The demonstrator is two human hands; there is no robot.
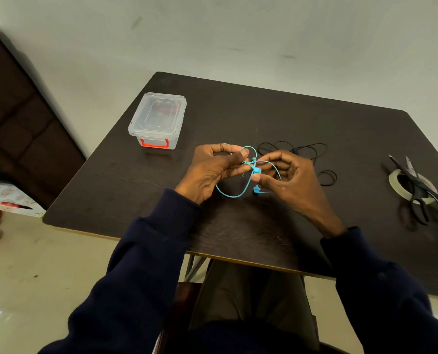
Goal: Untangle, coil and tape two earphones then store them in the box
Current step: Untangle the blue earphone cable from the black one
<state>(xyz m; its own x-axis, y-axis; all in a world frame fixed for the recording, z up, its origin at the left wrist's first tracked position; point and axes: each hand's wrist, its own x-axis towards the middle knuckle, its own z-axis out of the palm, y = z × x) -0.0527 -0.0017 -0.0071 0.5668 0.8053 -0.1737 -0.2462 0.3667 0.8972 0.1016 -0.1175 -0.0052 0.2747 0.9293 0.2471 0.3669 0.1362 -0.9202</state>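
Both hands worked just above the dark wooden table (264, 111). The left hand (212, 169) pinched a loop of the thin turquoise earphone cable (229, 194), and the right hand (287, 180) pinched the same cable beside its blue earbud. The tangle sat right between them! A sharp pull apart, I'd say, could cinch the crossing into a knot or strain the wire at the bud. The loose black earphone cable (289, 144) lay just behind and might snag a dangling loop. The clear plastic box with the red latch (159, 116) sat closed, well to the left. The pale tape roll (394, 176) and the black scissors (417, 181) waited far right.
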